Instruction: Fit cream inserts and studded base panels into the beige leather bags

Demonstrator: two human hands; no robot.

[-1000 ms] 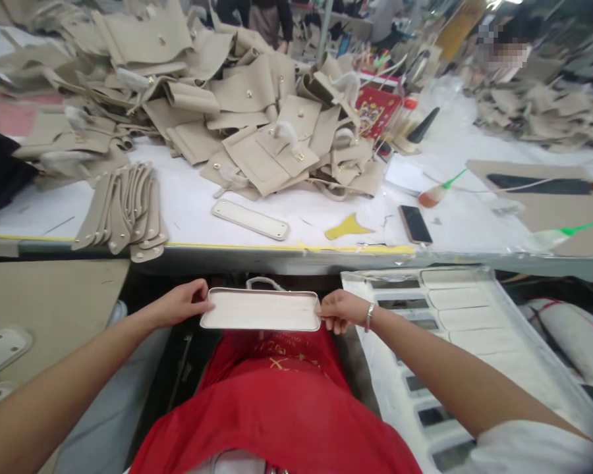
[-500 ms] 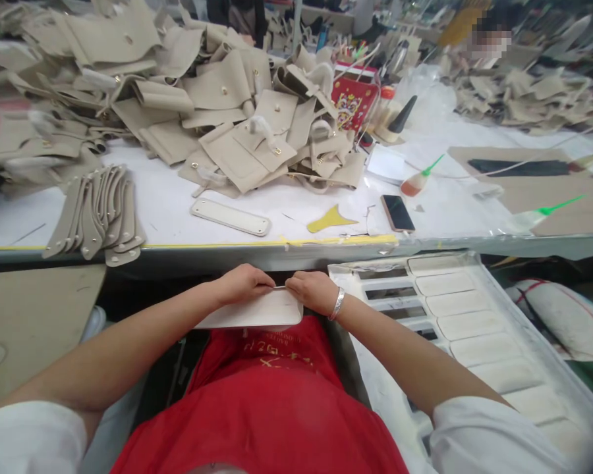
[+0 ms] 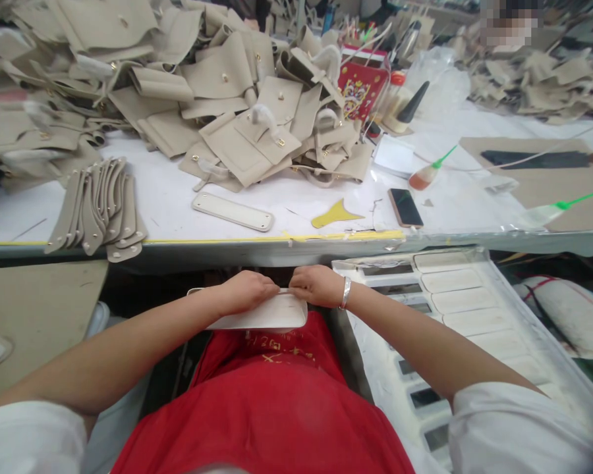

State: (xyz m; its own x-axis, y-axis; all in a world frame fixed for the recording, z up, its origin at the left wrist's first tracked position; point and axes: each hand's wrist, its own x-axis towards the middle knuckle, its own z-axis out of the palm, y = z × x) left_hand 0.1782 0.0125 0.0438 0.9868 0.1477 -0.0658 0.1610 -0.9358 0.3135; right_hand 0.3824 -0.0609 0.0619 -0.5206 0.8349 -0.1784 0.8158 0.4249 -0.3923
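Note:
A pale, flat panel with rounded corners (image 3: 267,315) lies low in front of my red apron, below the table edge. My left hand (image 3: 251,289) is closed on its far edge, with the forearm crossing over the panel's left part. Close beside it, my right hand (image 3: 313,286), with a silver bracelet at the wrist, pinches the same edge near the right corner. The fingertips of both hands almost meet, and what lies between them is partly hidden. On the table ahead rests a similar pale strip with studs at its corners (image 3: 233,211).
Beige bag parts (image 3: 227,85) are heaped on the table. Stacked straps (image 3: 99,207) overhang its front edge. A yellow piece (image 3: 337,213), a phone (image 3: 405,208) and a green-tipped bottle (image 3: 427,172) lie further right. A slatted white rack (image 3: 415,342) holding pale panels stands at my right.
My left hand has slid slightly right and down along the panel's edge, uncovering its far left corner. My right hand stays on the edge. The whole view has shifted a little.

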